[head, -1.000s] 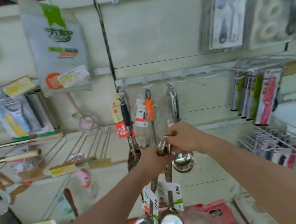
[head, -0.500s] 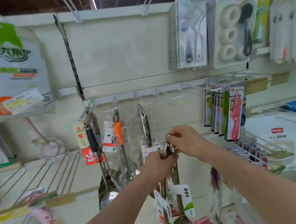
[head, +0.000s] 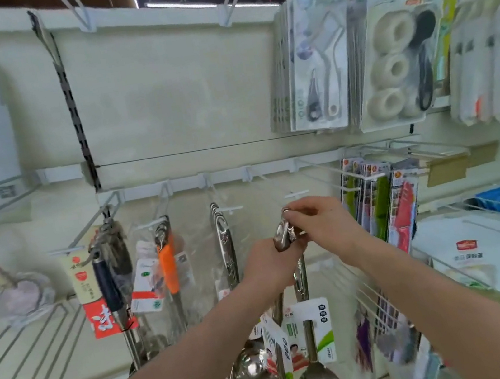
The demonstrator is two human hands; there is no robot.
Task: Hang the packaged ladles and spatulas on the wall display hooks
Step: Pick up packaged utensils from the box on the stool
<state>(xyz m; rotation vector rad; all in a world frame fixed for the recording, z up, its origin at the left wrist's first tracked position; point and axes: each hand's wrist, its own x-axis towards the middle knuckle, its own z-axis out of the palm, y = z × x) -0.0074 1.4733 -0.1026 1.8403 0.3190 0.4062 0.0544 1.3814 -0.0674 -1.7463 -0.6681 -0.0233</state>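
Two bare arms show, uncovered from the lower edge of the view up to the fingertips. The left forearm [head: 187, 363] is smooth and rounded; the wide lens makes it look thick near the camera and slimmer toward the wrist. The right forearm [head: 440, 306] has the same tapering shape. The left hand [head: 267, 263] shows only its smooth back and a rounded row of knuckles. The right hand [head: 319, 224] shows its back and slim fingers with plain knuckle creases. The nails are too blurred to make out.
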